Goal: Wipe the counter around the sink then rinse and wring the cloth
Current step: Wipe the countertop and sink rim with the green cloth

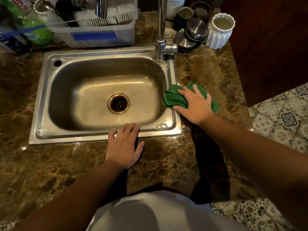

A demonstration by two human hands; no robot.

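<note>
In the head view, the right hand [193,105] presses flat, fingers spread, on the green cloth [174,99], bunched on the sink's [106,138] right rim and the brown counter [208,67]. The left hand [124,147] lies open and empty across the near rim.

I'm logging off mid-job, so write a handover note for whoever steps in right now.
Right hand: flat on the green cloth, pressing it on the counter at the sink's right rim.
Left hand: empty, palm down on the counter, fingertips on the sink's front rim.
Done: wiping under way; how much is covered cannot be told.
Left: finish wiping, then rinse under the tap and wring.
</note>
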